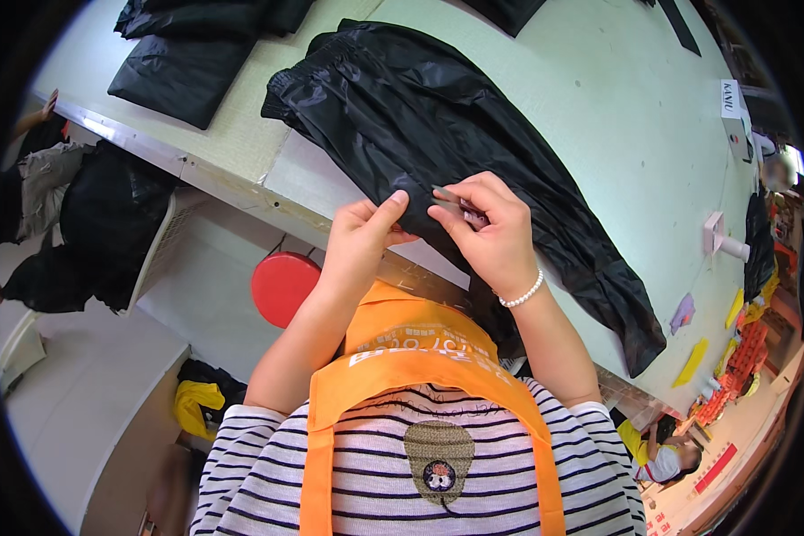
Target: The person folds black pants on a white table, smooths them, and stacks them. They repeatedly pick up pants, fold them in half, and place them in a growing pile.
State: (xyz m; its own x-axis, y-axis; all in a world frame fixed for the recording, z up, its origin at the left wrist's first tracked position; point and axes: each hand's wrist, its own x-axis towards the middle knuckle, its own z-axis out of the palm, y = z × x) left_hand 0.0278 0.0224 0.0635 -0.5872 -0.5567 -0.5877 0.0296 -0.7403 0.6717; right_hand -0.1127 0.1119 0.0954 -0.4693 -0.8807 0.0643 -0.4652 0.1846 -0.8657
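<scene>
So you've got a black garment (420,107) with a gathered, stretchy-looking band lying across the upper middle of the frame, on the pale table (598,116). It's up and away from you, with its near edge right at your fingers. Long axis runs diagonally: gathered end at upper left, long narrow part trailing to lower right. Some dark cloth also drops over the table edge between your arms.

Your left hand (366,228) looks closed in a thumb-and-finger pinch on the near edge of the fabric. Your right hand (496,223) is wrapped around a small metal tool (447,195), snips or tweezers by the look of it, tip aimed left toward your other thumb. Can't tell if the tip is actually touching the cloth, or how wide it's open.

IMO the thing that matters here is that little gap between left thumb and tool tip. Left hand is closer to the gathered end, right hand closer to the trailing end, and the tool points across the near edge rather than away from you. With your thumb just beside that tip, I'd judge the left pinch is the bit to watch, since a slip leftward could nick it.
</scene>
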